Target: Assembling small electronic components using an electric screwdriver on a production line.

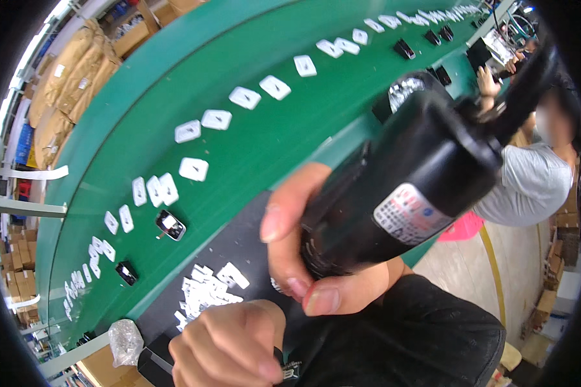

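Observation:
A black electric screwdriver (394, 187), thick and cylindrical with a small white label on its side, tilts up close to the view. My right hand (342, 284) wraps its fingers and thumb around the lower end of it. The tool's tip is hidden behind that hand. Below it, my left hand (232, 342) is curled closed near my body; whether anything is in its fingers is hidden. Just beyond the left hand, a pile of small white pieces (203, 293) lies on a dark grey mat (235, 238).
A green conveyor belt (258, 135) curves past, carrying a line of white cards (245, 98) and several black devices, one (170, 225) near the mat. A clear plastic bag (125, 342) sits at lower left. Another person (536, 180) works at right. A thick black cable (529, 84) runs from the screwdriver.

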Available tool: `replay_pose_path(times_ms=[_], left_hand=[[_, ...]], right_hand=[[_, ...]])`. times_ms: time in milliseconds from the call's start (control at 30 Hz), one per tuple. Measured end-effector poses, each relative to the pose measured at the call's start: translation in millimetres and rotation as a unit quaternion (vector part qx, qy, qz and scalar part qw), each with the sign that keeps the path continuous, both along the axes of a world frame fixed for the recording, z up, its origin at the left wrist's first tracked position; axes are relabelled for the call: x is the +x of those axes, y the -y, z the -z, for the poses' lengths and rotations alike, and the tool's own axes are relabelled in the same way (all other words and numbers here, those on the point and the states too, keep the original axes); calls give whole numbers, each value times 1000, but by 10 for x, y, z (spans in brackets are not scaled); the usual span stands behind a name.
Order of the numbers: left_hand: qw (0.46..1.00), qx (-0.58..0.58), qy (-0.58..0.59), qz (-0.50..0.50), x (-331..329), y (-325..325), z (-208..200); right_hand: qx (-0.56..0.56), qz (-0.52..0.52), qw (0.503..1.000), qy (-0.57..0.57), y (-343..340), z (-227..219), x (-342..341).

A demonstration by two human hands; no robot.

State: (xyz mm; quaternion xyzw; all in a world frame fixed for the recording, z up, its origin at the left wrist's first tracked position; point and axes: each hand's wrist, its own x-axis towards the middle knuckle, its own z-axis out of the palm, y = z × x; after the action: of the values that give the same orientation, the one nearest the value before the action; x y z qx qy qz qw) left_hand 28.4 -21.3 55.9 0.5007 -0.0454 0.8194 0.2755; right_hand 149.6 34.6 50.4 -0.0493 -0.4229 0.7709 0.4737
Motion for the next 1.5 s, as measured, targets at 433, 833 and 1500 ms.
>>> replay_pose_path(times_ms=[433, 833, 1500], left_hand=[[907, -331, -238, -108, 134, -214, 291], [829, -236, -471, -190, 0, -254, 196], [856, -249, -431, -138, 44, -218, 265]], right_hand=[[-1, 32, 998, -61, 45, 182, -52], [56, 37, 996, -66, -10, 270, 28], [114, 37, 988, -93, -9, 330, 60]])
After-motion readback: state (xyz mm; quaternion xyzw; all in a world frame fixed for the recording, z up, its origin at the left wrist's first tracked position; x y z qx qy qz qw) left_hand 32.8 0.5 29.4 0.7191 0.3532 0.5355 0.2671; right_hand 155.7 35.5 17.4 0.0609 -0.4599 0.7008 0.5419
